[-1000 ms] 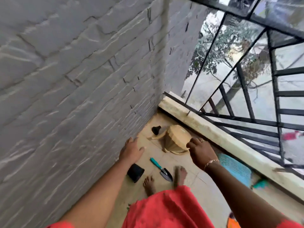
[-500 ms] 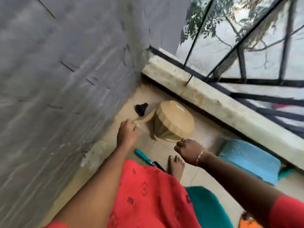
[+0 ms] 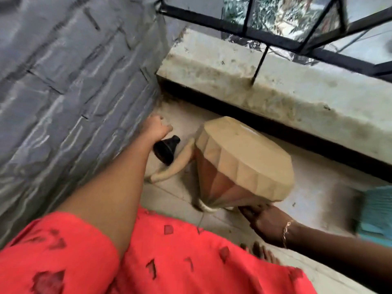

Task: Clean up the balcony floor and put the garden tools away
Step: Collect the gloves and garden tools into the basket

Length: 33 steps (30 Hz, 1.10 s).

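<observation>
A grey brick wall (image 3: 63,77) stands on the left, and a concrete ledge (image 3: 275,85) with black metal bars (image 3: 254,24) runs behind. One tan faceted plastic watering can (image 3: 244,162) lies tipped on the tiled floor (image 3: 314,200), with one black funnel-shaped nozzle (image 3: 166,150) just beside its spout. The left hand (image 3: 157,129) reaches near the nozzle, fingers loosely spread, holding nothing. The right hand (image 3: 265,221) touches the can's underside; its grip cannot be made out.

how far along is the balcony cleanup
Early, by the look of it. Nothing in view looks put away yet. In hand: the left hand reaches toward the black nozzle on the floor by the wall, and the right hand touches the lower edge of the tan pot. Left: both items sit on the floor, a blue mat lies at right, and the tiles look dusty.
</observation>
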### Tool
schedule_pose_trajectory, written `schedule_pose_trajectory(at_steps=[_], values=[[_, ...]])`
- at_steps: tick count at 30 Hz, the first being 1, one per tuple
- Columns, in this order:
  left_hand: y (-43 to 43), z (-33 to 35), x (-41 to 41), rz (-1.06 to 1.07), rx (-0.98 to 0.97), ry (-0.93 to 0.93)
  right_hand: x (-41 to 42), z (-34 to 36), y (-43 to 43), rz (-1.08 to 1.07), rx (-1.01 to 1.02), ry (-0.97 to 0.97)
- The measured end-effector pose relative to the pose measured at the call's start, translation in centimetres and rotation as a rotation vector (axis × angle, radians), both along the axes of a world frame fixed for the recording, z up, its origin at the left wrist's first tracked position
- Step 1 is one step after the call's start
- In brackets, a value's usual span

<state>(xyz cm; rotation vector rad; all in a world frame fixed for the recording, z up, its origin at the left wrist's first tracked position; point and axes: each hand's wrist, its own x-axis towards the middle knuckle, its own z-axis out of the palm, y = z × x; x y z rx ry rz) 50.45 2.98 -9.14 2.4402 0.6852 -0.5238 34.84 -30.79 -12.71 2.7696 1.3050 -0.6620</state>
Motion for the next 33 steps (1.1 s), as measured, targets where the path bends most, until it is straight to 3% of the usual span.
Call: schedule_pose_trajectory(at_steps=[4, 7, 10, 12, 15, 18, 24, 28, 33], values=[[0.4, -0.6, -0.9, -0.090, 0.107, 0.147, -3.0, -2.3, 0.8, -0.253, 0.046, 0.062], [0.3, -1.2, -1.4, -0.150, 0.118, 0.247, -12.1, -5.6, 1.0, -0.840, -0.118, 0.477], [0.3, -1.4, -1.0, -0.241, 0.105, 0.260, -15.8, -7.6, 1.9, -0.987, -0.058, 0.496], [0.7, -1.1, -1.0, -0.285, 0.093, 0.283, -10.6, -5.0, 1.6, -0.829, -0.067, 0.411], [1.2, -0.5, -1.8, -0.348, 0.146, 0.357, 0.1, 1.0, 1.6, -0.333, 0.079, -0.007], [1.0, 0.1, -2.6, -0.351, 0.182, 0.401, 2.3, 5.0, 1.2, -0.118, 0.018, -0.067], [1.8, -1.0, -3.6, -0.356, 0.105, 0.550, 3.7, 8.7, 0.6, -0.095, 0.330, -0.175], [1.9, 1.8, -4.3, -0.408, 0.168, 0.439, 3.9, 10.5, 0.7, -0.091, 0.429, -0.214], [3.2, 6.0, -3.2, -0.194, -0.077, 0.199, 5.8, 13.1, 0.1, -0.343, 0.552, -0.155]])
